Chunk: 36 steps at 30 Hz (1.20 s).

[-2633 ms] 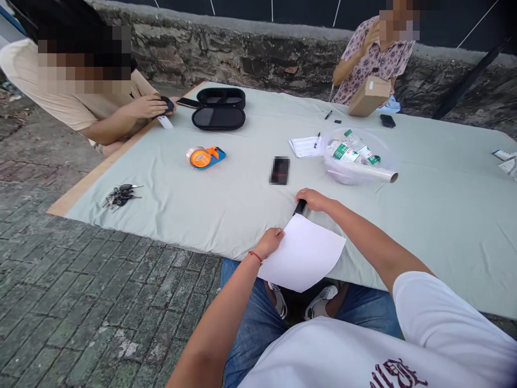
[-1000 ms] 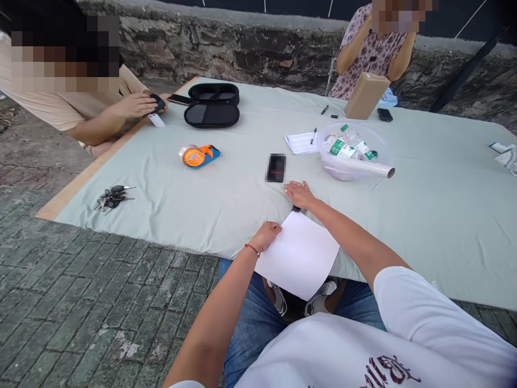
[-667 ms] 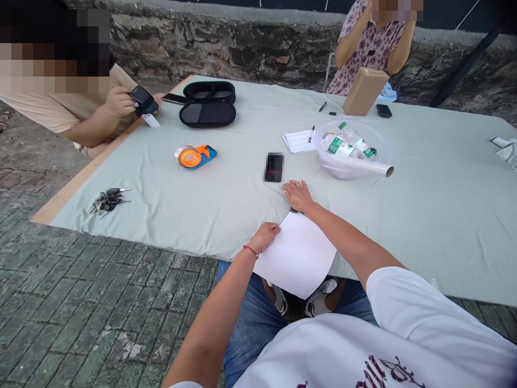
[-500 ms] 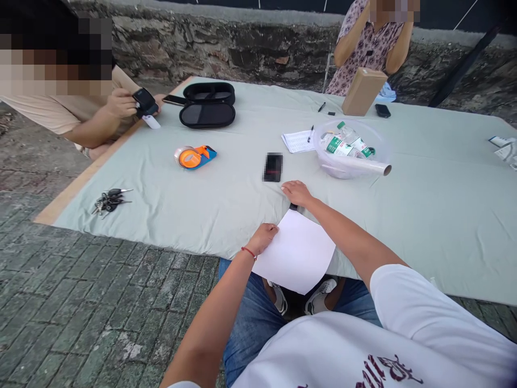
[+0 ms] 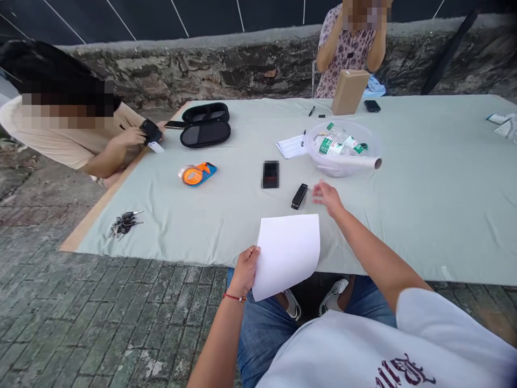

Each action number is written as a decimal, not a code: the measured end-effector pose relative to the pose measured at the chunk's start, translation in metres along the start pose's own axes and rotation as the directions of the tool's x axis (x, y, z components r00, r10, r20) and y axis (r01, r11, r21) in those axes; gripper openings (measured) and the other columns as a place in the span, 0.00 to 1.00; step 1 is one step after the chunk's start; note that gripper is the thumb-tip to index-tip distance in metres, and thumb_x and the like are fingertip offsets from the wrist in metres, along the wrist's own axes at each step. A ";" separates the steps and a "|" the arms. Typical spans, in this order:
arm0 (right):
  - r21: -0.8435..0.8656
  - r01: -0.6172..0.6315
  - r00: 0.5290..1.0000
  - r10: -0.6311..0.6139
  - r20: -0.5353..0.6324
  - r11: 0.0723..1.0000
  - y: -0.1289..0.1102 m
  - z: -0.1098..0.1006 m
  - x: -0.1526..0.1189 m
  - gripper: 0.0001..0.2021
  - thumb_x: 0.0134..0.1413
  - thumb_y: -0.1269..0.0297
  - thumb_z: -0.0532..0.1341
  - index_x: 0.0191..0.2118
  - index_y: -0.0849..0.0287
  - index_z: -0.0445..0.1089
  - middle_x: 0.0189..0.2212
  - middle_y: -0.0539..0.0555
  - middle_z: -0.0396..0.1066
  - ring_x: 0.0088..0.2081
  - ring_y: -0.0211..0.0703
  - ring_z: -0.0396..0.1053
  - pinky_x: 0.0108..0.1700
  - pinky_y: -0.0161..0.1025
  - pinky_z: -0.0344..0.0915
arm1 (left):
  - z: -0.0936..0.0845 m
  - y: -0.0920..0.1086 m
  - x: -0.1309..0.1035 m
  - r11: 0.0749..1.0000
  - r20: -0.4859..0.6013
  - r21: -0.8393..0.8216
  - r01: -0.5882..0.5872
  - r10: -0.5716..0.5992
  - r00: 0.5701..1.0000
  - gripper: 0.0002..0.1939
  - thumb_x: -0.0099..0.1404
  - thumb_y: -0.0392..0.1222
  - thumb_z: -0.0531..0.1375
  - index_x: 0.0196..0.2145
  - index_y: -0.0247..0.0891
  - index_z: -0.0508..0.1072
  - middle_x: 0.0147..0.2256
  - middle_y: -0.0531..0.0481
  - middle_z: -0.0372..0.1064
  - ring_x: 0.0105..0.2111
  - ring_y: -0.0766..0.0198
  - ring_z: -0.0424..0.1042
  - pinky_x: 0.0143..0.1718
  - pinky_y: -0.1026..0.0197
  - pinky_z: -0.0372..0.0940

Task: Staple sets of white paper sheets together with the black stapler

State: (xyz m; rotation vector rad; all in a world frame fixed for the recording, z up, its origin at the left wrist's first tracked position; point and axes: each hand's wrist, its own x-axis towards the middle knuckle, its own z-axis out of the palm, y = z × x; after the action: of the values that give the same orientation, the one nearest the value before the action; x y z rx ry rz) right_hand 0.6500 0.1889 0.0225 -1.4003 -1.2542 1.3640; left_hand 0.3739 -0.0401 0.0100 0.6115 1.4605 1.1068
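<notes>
You seem to be steadying the paper at six o'clock from the stapler on the counter, left hand pinching its nine-o'clock edge, right hand spread and empty, likely needed to grip next.

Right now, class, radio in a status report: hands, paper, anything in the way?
Left hand: pinching white paper at left edge. Right hand: open, beside black stapler, not touching. Nothing visibly blocking either hand.
</notes>
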 end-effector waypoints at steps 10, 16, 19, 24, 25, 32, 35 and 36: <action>0.123 -0.395 0.862 0.321 0.391 0.910 0.050 -0.035 -0.120 0.21 0.52 0.55 0.68 0.51 0.55 0.72 0.45 0.56 0.78 0.42 0.47 0.75 0.45 0.42 0.71 | 0.065 0.001 0.053 0.986 -0.152 -0.153 -0.063 0.040 0.988 0.17 0.55 0.54 0.66 0.29 0.37 0.71 0.30 0.51 0.70 0.32 0.63 0.68 0.38 0.60 0.63; 0.099 -0.094 0.984 0.077 0.163 0.991 0.039 -0.022 -0.111 0.13 0.56 0.56 0.63 0.45 0.54 0.72 0.36 0.50 0.77 0.34 0.42 0.73 0.40 0.40 0.70 | 0.062 0.023 0.031 0.962 0.059 -0.210 -0.178 0.194 0.979 0.19 0.57 0.52 0.67 0.41 0.38 0.73 0.42 0.46 0.75 0.43 0.57 0.72 0.48 0.55 0.65; 0.090 0.145 0.986 -0.151 0.067 0.985 0.004 -0.025 -0.114 0.11 0.59 0.53 0.62 0.43 0.52 0.72 0.34 0.48 0.74 0.33 0.40 0.70 0.38 0.38 0.68 | 0.059 0.048 0.016 0.916 0.057 -0.199 -0.347 0.365 0.929 0.17 0.61 0.52 0.66 0.44 0.41 0.72 0.44 0.47 0.74 0.47 0.57 0.72 0.51 0.54 0.65; 0.094 0.371 0.927 -0.375 0.027 0.924 -0.029 -0.026 -0.112 0.14 0.61 0.49 0.61 0.46 0.51 0.72 0.40 0.51 0.74 0.44 0.44 0.70 0.46 0.42 0.67 | 0.060 0.065 0.021 0.847 0.033 -0.161 -0.507 0.518 0.855 0.18 0.66 0.54 0.63 0.48 0.44 0.69 0.45 0.48 0.72 0.50 0.59 0.70 0.53 0.56 0.63; 0.080 0.375 0.924 -0.379 0.041 0.924 -0.027 -0.026 -0.111 0.14 0.60 0.48 0.61 0.45 0.51 0.72 0.39 0.51 0.74 0.43 0.45 0.70 0.46 0.43 0.67 | 0.062 0.062 0.026 0.843 0.045 -0.137 -0.520 0.529 0.847 0.18 0.66 0.55 0.62 0.49 0.44 0.69 0.45 0.47 0.71 0.50 0.58 0.69 0.54 0.56 0.63; 0.007 0.295 0.953 -0.295 0.065 0.955 0.002 -0.025 -0.114 0.17 0.60 0.46 0.60 0.41 0.55 0.74 0.35 0.52 0.74 0.42 0.47 0.70 0.48 0.45 0.68 | 0.078 0.040 0.037 0.840 0.089 0.106 -0.532 0.525 0.846 0.18 0.68 0.59 0.58 0.37 0.40 0.69 0.38 0.47 0.71 0.42 0.58 0.69 0.50 0.55 0.64; 0.012 0.330 0.944 -0.330 0.021 0.944 -0.002 -0.027 -0.116 0.19 0.62 0.45 0.59 0.46 0.54 0.73 0.38 0.53 0.75 0.44 0.47 0.70 0.51 0.45 0.67 | 0.083 0.048 0.035 0.812 0.085 0.151 -0.563 0.557 0.826 0.17 0.69 0.57 0.57 0.35 0.40 0.68 0.36 0.48 0.71 0.40 0.58 0.69 0.49 0.55 0.64; 0.020 0.332 0.943 -0.333 0.021 0.943 -0.004 -0.026 -0.115 0.20 0.62 0.44 0.58 0.49 0.54 0.73 0.41 0.53 0.76 0.46 0.47 0.70 0.53 0.46 0.67 | 0.084 0.049 0.036 0.818 0.086 0.130 -0.561 0.554 0.828 0.17 0.69 0.57 0.57 0.36 0.40 0.69 0.38 0.47 0.72 0.42 0.57 0.69 0.50 0.55 0.64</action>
State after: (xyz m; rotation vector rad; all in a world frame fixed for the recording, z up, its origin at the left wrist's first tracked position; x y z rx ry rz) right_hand 0.6837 0.0799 0.0518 -1.1012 -1.4184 1.1567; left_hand 0.4356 0.0355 0.0446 1.2228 1.3660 1.4257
